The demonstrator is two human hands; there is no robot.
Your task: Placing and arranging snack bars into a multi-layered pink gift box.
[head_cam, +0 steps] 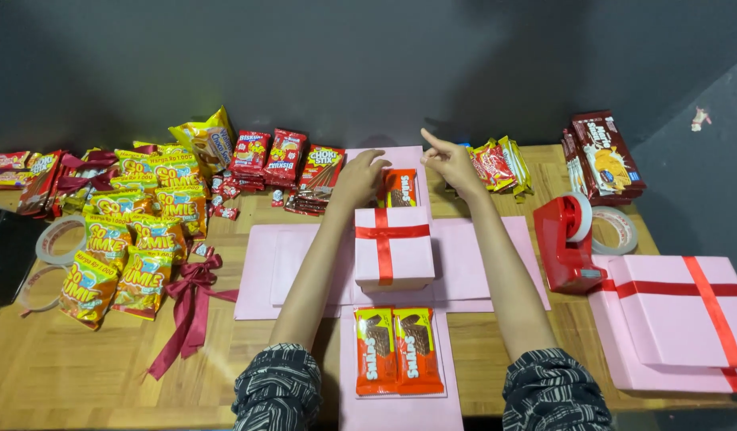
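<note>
On the far flap of the unfolded pink card sheet (464,263), beyond the small pink box with a red ribbon (392,247) at its centre, both hands worked at one orange snack packet (400,188). The step in hand looked like laying or pressing that packet onto the far flap; the near flap already carried two orange snack packets (398,351) side by side, so the far one seemed about half filled. The next move would probably call for a second packet set square beside the first, with its edges kept inside the flap.

The left hand (358,177) lay curled, fingers bent down over the left edge of the packet, touching it; whether it actually gripped the packet could not be told. The right hand (452,162) was loosely closed with the forefinger stretched out to the left, just right of the packet, and held nothing visible.

Further out, red stick-snack packets (309,179) lay just left of the left hand, and a small heap of yellow-and-red wafer packets (500,164) just right of the right hand. A red tape dispenser (566,239) stood to the right, near a larger pink lid with red ribbon (675,307). Well to the left lay yellow snack bags (137,239) and a dark red bow (191,299).
</note>
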